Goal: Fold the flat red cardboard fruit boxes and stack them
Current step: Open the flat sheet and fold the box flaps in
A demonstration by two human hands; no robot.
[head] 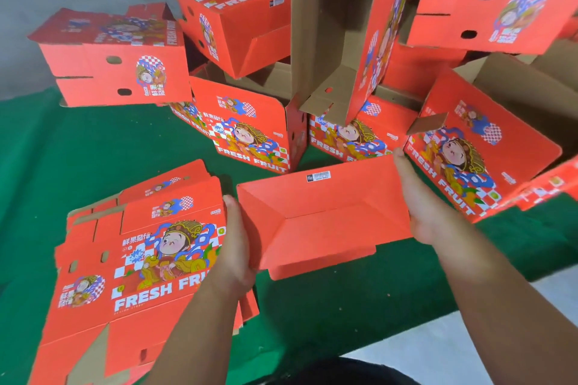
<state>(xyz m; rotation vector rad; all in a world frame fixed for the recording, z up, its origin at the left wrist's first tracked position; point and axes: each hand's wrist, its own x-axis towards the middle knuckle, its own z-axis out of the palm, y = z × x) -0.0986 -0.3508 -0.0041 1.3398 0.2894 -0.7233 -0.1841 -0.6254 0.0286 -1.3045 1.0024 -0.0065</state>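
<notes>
Between both hands (325,228), a folded box (325,216).

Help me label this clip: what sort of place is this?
Probably a fruit-packing workbench. A stack of flat boxes lies on a green cloth, folded boxes are piled behind, and both hands hold a box being folded.

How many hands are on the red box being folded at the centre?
2. The left hand lies flat against the left side of the box; the right hand lies flat against its right side. Both show fully.
</notes>
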